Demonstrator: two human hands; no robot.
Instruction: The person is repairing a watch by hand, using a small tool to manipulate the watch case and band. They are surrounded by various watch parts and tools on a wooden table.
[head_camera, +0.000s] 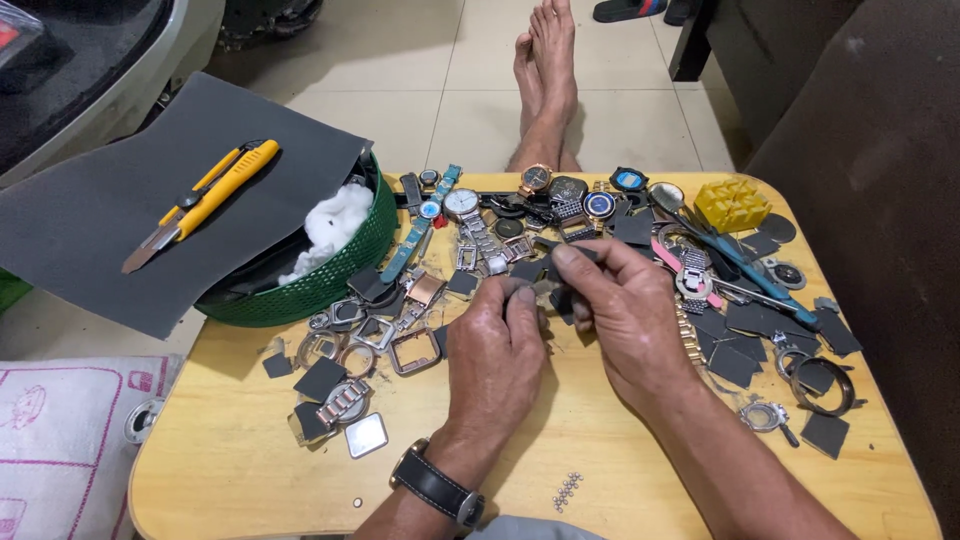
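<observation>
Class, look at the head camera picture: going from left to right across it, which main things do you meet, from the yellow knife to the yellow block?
Yellow utility knife → green basket → left hand → right hand → yellow plastic block.

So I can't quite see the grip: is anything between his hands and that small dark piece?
Nothing visible. Both the left hand and right hand pinch the small dark piece directly, above the wooden table.

knife (205, 195) on sheet (90, 220), basket (320, 280) left of watches (520, 205)
</observation>
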